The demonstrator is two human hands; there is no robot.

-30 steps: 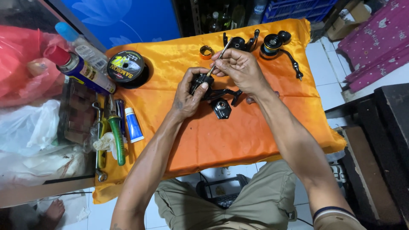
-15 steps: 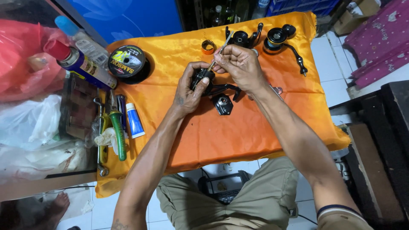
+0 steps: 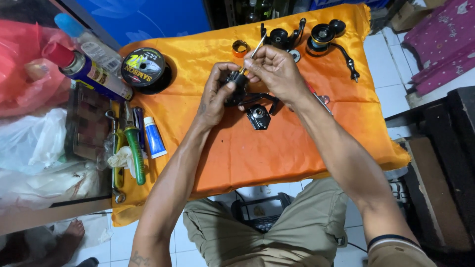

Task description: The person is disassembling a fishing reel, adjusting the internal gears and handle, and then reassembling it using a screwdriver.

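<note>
My left hand (image 3: 213,96) grips a black fishing reel body (image 3: 237,91) above the orange cloth (image 3: 257,153). My right hand (image 3: 277,71) holds a thin silver tool (image 3: 256,51) with its tip at the reel. A small black reel part (image 3: 259,117) lies on the cloth just below my hands. More black reel parts (image 3: 283,37), a spool (image 3: 320,35) and a crank handle (image 3: 346,60) lie at the far edge. A small orange ring (image 3: 241,47) sits beside them.
A spool of fishing line (image 3: 143,69) lies at the left. A spray can (image 3: 86,71), a clear bottle (image 3: 91,44), green-handled pliers (image 3: 133,148), a blue-and-white tube (image 3: 155,138) and plastic bags (image 3: 34,148) crowd the left side. A red-handled tool (image 3: 319,96) lies by my right forearm.
My hands with the reel have stayed almost in place; the view has shifted slightly and the silver tool has tilted a little.
</note>
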